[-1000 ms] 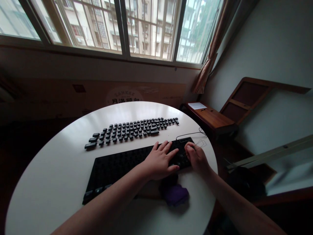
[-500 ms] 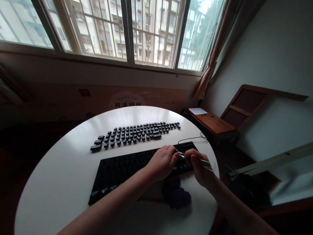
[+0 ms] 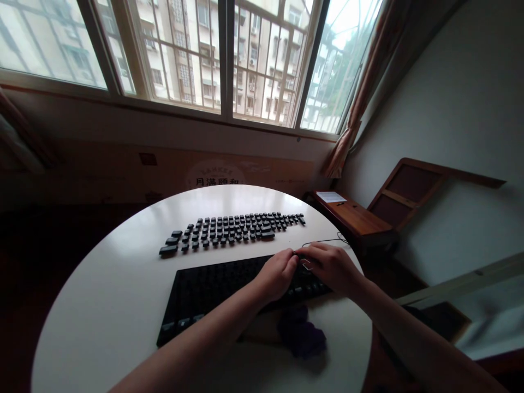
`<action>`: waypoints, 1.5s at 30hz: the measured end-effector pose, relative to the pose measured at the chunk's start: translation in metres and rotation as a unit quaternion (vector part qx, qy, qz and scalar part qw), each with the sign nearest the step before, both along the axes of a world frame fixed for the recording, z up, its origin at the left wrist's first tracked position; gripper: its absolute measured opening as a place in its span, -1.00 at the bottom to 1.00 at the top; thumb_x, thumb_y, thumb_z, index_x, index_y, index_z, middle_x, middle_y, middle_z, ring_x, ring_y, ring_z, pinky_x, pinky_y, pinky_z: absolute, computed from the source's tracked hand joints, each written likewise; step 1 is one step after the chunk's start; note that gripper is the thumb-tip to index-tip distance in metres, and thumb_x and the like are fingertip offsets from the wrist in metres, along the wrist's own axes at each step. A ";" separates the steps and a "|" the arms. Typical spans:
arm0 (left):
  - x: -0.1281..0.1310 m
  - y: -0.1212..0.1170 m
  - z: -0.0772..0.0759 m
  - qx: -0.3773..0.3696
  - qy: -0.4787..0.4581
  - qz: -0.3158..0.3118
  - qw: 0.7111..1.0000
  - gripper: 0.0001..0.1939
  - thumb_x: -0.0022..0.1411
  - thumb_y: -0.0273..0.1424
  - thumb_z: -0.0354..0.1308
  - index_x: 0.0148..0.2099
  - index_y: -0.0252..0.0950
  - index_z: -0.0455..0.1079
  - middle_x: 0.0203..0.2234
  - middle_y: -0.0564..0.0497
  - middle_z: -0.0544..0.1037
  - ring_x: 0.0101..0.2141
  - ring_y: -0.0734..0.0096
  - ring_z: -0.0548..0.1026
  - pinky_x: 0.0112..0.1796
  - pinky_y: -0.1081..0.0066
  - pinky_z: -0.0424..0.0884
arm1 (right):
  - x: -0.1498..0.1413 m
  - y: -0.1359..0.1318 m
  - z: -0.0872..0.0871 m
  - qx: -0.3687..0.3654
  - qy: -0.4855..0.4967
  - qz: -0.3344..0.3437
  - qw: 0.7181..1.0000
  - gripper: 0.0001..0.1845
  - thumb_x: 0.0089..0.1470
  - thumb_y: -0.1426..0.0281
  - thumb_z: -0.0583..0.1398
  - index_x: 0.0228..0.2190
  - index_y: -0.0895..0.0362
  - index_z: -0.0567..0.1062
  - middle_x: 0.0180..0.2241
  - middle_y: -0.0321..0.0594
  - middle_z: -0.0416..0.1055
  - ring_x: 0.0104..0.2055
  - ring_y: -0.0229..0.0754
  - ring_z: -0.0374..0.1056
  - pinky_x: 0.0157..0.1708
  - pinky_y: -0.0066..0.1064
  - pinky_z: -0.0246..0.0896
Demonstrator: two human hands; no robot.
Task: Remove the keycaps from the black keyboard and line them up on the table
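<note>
My left hand (image 3: 279, 275) is closed in a pinch over the right part of a black keyboard (image 3: 221, 284), holding a small dark piece that looks like a keycap (image 3: 297, 253). My right hand (image 3: 333, 268) meets it there, its fingertips touching the same piece. A bent metal wire end of a keycap puller (image 3: 307, 266) shows under the right fingers; the rest of it is hidden in that hand. Rows of loose black keycaps (image 3: 229, 228) lie on the white round table (image 3: 102, 305) beyond the keyboard.
A crumpled dark purple cloth (image 3: 303, 333) lies in front of the keyboard, near my wrists. The keyboard's cable (image 3: 327, 240) runs toward the table's right edge. Beyond stands a wooden bench (image 3: 360, 215) with a paper (image 3: 331, 197) on it, below the window.
My right hand has turned over and come closer to the left, its fingers now at the dark piece. The puller's long wires, earlier sticking out to the right, are now mostly hidden. The view shifted slightly.
</note>
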State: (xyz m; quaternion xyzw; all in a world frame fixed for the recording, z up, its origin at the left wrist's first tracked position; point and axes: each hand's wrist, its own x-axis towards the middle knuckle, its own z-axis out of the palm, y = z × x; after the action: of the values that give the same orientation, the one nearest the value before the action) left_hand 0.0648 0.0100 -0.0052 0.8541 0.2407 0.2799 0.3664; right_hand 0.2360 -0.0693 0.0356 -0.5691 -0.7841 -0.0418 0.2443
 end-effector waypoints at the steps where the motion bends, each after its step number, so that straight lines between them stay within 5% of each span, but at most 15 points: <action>1: 0.000 0.000 0.000 -0.003 -0.004 -0.001 1.000 -0.72 0.37 -0.27 -0.21 -0.21 -0.27 0.28 -0.25 -0.07 0.50 -0.20 0.24 0.44 -0.13 0.30 0.35 | 0.000 0.002 0.001 -0.004 -0.005 0.000 1.000 -0.77 0.19 0.39 0.16 -0.13 0.03 0.55 -0.26 -0.20 0.52 -0.25 -0.17 0.44 -0.22 -0.41 0.27; 6: 0.001 0.001 0.001 -0.035 -0.018 0.023 0.999 -0.69 0.37 -0.22 -0.21 -0.26 -0.25 0.26 -0.31 -0.04 0.48 -0.25 0.27 0.42 -0.18 0.33 0.33 | 0.007 0.017 0.012 -0.034 0.006 0.021 0.999 -0.81 0.13 0.39 0.20 -0.20 0.06 0.57 -0.28 -0.23 0.53 -0.31 -0.22 0.43 -0.29 -0.46 0.23; 10: 0.003 0.001 0.002 -0.067 -0.027 0.073 0.995 -0.60 0.38 -0.14 -0.29 -0.40 -0.23 0.16 -0.46 0.01 0.40 -0.38 0.32 0.36 -0.32 0.37 0.28 | 0.027 0.054 0.012 -0.048 0.071 0.006 0.996 -0.78 0.09 0.33 0.24 -0.21 0.11 0.58 -0.34 -0.25 0.54 -0.45 -0.28 0.35 -0.36 -0.47 0.22; 17: 0.004 0.002 -0.001 -0.069 -0.021 0.063 0.995 -0.53 0.38 -0.16 -0.31 -0.48 -0.25 0.19 -0.52 0.01 0.41 -0.42 0.32 0.35 -0.39 0.39 0.21 | 0.035 0.143 -0.028 -0.140 0.045 -0.031 0.989 -0.78 0.04 0.35 0.26 -0.24 0.11 0.63 -0.33 -0.23 0.59 -0.36 -0.23 0.43 -0.29 -0.45 0.27; 23: 0.004 0.001 0.000 -0.065 -0.016 0.072 0.995 -0.53 0.38 -0.18 -0.30 -0.49 -0.25 0.20 -0.53 0.00 0.41 -0.44 0.32 0.34 -0.41 0.40 0.19 | 0.033 0.168 -0.046 -0.149 0.036 -0.043 0.987 -0.78 0.02 0.37 0.25 -0.26 0.09 0.64 -0.32 -0.23 0.60 -0.33 -0.21 0.47 -0.30 -0.45 0.29; 32: 0.003 0.000 0.001 -0.064 -0.017 0.073 0.995 -0.53 0.38 -0.19 -0.30 -0.50 -0.25 0.19 -0.55 0.01 0.39 -0.46 0.33 0.33 -0.42 0.39 0.16 | 0.024 0.160 -0.035 -0.137 0.025 -0.039 0.989 -0.77 -0.03 0.35 0.28 -0.26 0.06 0.65 -0.37 -0.27 0.59 -0.37 -0.20 0.46 -0.33 -0.45 0.27; 36: 0.004 0.001 -0.001 -0.063 -0.020 0.068 0.995 -0.50 0.40 -0.16 -0.31 -0.49 -0.26 0.21 -0.52 0.01 0.43 -0.44 0.33 0.36 -0.42 0.40 0.18 | 0.027 0.142 -0.009 -0.074 0.042 -0.063 0.994 -0.68 0.10 0.26 0.21 -0.14 0.12 0.61 -0.24 -0.14 0.58 -0.24 -0.11 0.46 -0.19 -0.34 0.29; 40: 0.004 -0.001 0.001 -0.010 0.031 0.053 0.998 -0.56 0.40 -0.20 -0.22 -0.45 -0.27 0.28 -0.50 0.00 0.45 -0.42 0.30 0.39 -0.38 0.38 0.23 | 0.049 0.096 0.020 0.039 0.192 -0.083 0.977 -0.45 0.29 0.11 -0.06 -0.16 0.20 0.59 -0.22 -0.05 0.53 -0.20 -0.10 0.44 -0.22 -0.34 0.32; 42: 0.004 -0.005 0.004 0.054 0.075 0.040 0.995 -0.67 0.35 -0.25 -0.10 -0.39 -0.27 0.34 -0.44 -0.03 0.48 -0.36 0.26 0.41 -0.31 0.35 0.28 | 0.062 0.066 0.024 0.014 0.284 -0.091 0.954 -0.29 0.29 -0.01 -0.17 -0.22 0.20 0.59 -0.40 -0.10 0.50 -0.36 -0.17 0.42 -0.36 -0.38 0.32; 45: 0.002 -0.010 0.008 0.144 0.104 -0.002 0.984 -0.83 0.26 -0.30 0.06 -0.23 -0.25 0.43 -0.27 -0.07 0.52 -0.19 0.18 0.43 -0.14 0.27 0.32 | 0.075 0.022 0.014 -0.122 0.404 -0.103 0.901 -0.24 0.21 -0.15 -0.14 -0.28 0.20 0.55 -0.70 -0.30 0.28 -0.65 -0.26 0.24 -0.58 -0.42 0.24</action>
State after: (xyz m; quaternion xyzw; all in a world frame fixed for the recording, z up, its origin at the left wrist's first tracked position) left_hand 0.0669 -0.0002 0.0023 0.9229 0.2330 0.2206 0.2128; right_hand 0.3105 -0.0475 0.0500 -0.6404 -0.5540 0.2623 0.4628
